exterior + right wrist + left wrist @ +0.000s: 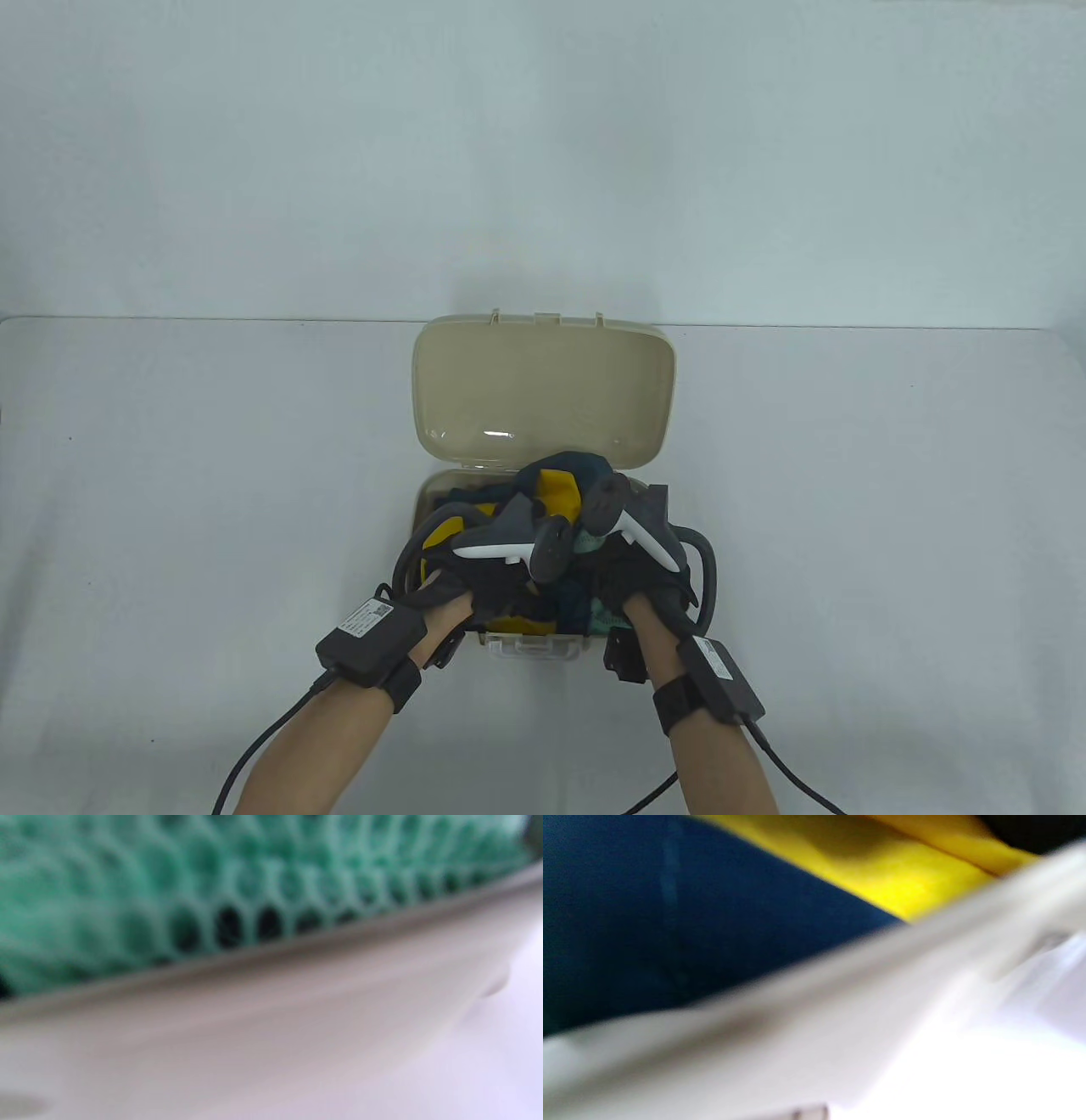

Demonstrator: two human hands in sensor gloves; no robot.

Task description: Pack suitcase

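**Open suitcase, filled, 2 hands on the contents**

Item 1: suitcase (543, 649), beige hard shell, small. It stands at the middle of the desk's (170, 509) near edge. The lid (543, 390) is open and tipped back toward the far edge, its inside facing the camera. A pale latch sits on the front wall.

Item 2: clothes (556, 488), heaped inside and rising above the rim. Dark blue cloth (670, 921) and yellow cloth (903, 878) show on the left side, just behind the shell's rim. Green mesh cloth (212, 878) lies on the right side, touching the rim in the right wrist view. Both wrist views are blurred.

Item 3: left hand (475, 586), gloved, tracker on its back, lying on the left part of the heap. The fingers are hidden under the tracker; whether they grasp the cloth cannot be told.

Item 4: right hand (632, 586), gloved, tracker on its back, lying on the right part of the heap. Its grasp cannot be told either.

Item 5: cables, 1 from each wrist, running off the near edge.
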